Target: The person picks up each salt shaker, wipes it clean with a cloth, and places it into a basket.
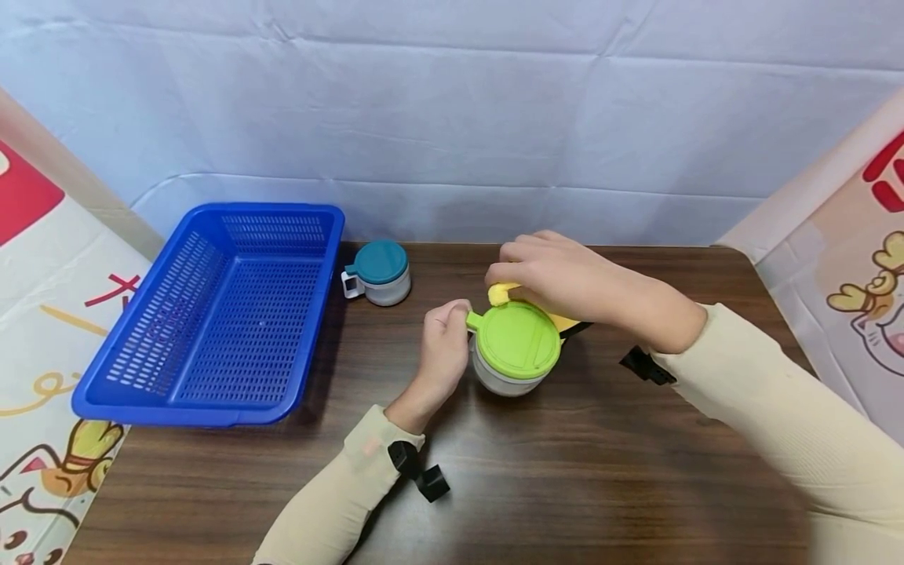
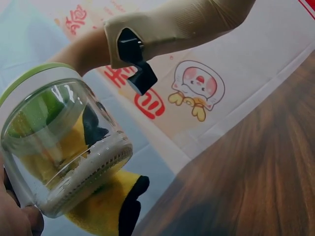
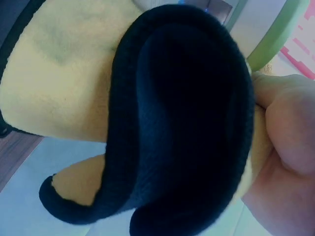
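Note:
My left hand (image 1: 441, 345) grips the handle of a clear glass jar (image 2: 69, 142) with a bright green lid (image 1: 519, 341). In the left wrist view the jar is tilted, and part of that hand shows at its lower left. A yellow cloth (image 3: 69, 73) with black edging and a dark underside is held in my right hand (image 1: 554, 271), on the jar's far side. Folds of the cloth (image 2: 106, 201) show behind and below the glass in the left wrist view. Most of the right fingertips are hidden behind the cloth and lid in the head view.
A second, smaller-looking jar with a teal lid (image 1: 381, 263) and white handle stands at the back, left of my hands. Beside it, a blue perforated plastic basket (image 1: 328, 314) takes up the table's left side. A pale cloth backdrop (image 1: 452, 118) hangs behind the wooden table (image 1: 565, 486).

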Tool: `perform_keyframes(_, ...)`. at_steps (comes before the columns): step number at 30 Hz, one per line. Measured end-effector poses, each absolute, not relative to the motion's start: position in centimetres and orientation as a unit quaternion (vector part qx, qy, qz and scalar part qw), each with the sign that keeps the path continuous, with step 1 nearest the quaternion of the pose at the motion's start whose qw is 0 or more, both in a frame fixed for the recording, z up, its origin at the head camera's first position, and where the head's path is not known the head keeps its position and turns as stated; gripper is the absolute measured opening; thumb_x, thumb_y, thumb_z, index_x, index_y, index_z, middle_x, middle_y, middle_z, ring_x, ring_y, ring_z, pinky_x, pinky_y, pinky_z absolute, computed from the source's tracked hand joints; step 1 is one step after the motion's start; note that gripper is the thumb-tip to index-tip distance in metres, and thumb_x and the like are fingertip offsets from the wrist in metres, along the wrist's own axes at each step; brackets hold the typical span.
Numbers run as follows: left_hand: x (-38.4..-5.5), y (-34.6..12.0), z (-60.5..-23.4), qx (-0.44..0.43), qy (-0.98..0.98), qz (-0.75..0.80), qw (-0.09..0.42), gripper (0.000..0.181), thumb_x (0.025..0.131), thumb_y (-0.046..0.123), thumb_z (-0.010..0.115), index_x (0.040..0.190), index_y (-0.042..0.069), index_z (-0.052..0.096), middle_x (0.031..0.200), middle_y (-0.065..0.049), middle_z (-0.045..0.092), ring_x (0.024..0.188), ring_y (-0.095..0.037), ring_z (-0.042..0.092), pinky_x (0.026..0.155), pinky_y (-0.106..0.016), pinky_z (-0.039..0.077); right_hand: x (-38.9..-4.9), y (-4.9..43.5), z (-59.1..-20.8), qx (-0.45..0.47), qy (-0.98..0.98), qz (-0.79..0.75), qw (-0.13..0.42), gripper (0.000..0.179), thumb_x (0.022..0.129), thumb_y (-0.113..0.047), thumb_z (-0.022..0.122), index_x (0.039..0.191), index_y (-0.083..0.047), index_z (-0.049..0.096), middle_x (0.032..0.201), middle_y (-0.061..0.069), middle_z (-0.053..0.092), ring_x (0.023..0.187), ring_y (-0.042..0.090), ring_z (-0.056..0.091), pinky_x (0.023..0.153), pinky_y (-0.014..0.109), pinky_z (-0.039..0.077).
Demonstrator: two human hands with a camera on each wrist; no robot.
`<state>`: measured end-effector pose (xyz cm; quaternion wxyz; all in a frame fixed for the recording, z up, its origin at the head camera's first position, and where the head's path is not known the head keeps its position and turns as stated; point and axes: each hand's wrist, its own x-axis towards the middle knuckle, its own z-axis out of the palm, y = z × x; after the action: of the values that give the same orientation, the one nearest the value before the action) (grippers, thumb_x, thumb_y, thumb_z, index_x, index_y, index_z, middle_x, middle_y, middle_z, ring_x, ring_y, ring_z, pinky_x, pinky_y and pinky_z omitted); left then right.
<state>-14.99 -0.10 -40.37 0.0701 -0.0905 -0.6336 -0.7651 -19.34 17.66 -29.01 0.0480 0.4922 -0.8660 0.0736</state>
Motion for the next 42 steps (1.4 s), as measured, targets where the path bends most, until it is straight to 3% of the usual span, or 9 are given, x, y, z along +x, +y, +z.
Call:
perform_keyframes(5, -15.0, 0.0, -40.4, -0.095, -0.635, -0.763, 0.073, 0.034, 0.092, -0.001, 0.036, 0.058, 0.006, 0.036, 0.057, 0.002, 0.031, 0.054, -0.012, 0.030, 0.053, -0.022, 0.024, -19.3, 16.9, -28.8, 0.500, -0.863, 0.057, 0.044, 0.029, 0.087, 0.004, 0.070, 0.098, -0.023, 0.064, 0.086, -0.006, 0.048, 0.086, 0.018, 0.050, 0.092, 0.045, 0.044)
perform_keyframes(12, -14.9, 0.1, -40.4, -0.098, -0.634, -0.764, 0.072, 0.034, 0.093, -0.001, 0.037, 0.060, 0.005, 0.041, 0.060, 0.001, 0.037, 0.058, -0.010, 0.037, 0.055, -0.022, 0.029, -19.1, 15.7, -28.6, 0.516, -0.855, 0.024, 0.044, 0.022, 0.090, -0.001, 0.068, 0.090, -0.022, 0.062, 0.083, -0.006, 0.048, 0.082, 0.019, 0.048, 0.094, 0.046, 0.042)
perform_keyframes(21, -14.8, 0.1, -40.5, -0.102, -0.635, -0.763, 0.062, 0.035, 0.095, 0.000, 0.037, 0.062, 0.008, 0.047, 0.064, -0.002, 0.045, 0.063, -0.011, 0.044, 0.060, -0.023, 0.036, -19.2, 15.1, -28.2, 0.519, -0.855, -0.001, 0.013, 0.026, 0.091, 0.000, 0.064, 0.080, -0.022, 0.057, 0.077, -0.005, 0.044, 0.077, 0.019, 0.047, 0.086, 0.045, 0.043)
perform_keyframes(29, -14.8, 0.0, -40.6, -0.097, -0.641, -0.758, 0.074, 0.033, 0.091, -0.003, 0.036, 0.058, 0.004, 0.036, 0.057, 0.002, 0.031, 0.055, -0.010, 0.030, 0.053, -0.022, 0.024, -20.1, 16.1, -28.3, 0.488, -0.871, 0.003, -0.051, 0.019, 0.092, -0.003, 0.070, 0.093, -0.022, 0.067, 0.082, -0.005, 0.052, 0.084, 0.020, 0.053, 0.079, 0.044, 0.045)
perform_keyframes(33, -14.9, -0.3, -40.8, -0.092, -0.642, -0.756, 0.084, 0.032, 0.089, -0.004, 0.035, 0.057, 0.003, 0.034, 0.056, 0.002, 0.029, 0.053, -0.010, 0.028, 0.052, -0.022, 0.022, -20.5, 16.9, -28.7, 0.457, -0.887, 0.000, -0.063, 0.017, 0.091, -0.008, 0.073, 0.101, -0.022, 0.070, 0.086, -0.005, 0.056, 0.088, 0.021, 0.056, 0.081, 0.044, 0.046)
perform_keyframes(38, -15.0, -0.8, -40.9, -0.081, -0.645, -0.755, 0.088, 0.032, 0.089, -0.003, 0.035, 0.058, 0.005, 0.034, 0.056, 0.002, 0.029, 0.053, -0.011, 0.028, 0.052, -0.022, 0.021, -20.5, 18.1, -28.8, 0.434, -0.900, 0.017, -0.046, 0.018, 0.093, -0.009, 0.071, 0.105, -0.022, 0.068, 0.091, -0.002, 0.057, 0.091, 0.023, 0.057, 0.080, 0.044, 0.045)
perform_keyframes(42, -15.1, -1.3, -40.9, -0.065, -0.642, -0.760, 0.084, 0.034, 0.090, -0.002, 0.035, 0.058, 0.008, 0.035, 0.056, 0.002, 0.029, 0.053, -0.013, 0.028, 0.052, -0.021, 0.022, -20.6, 19.0, -28.7, 0.434, -0.900, 0.038, -0.019, 0.019, 0.095, -0.006, 0.068, 0.103, -0.022, 0.065, 0.087, -0.003, 0.053, 0.084, 0.021, 0.055, 0.075, 0.042, 0.044)
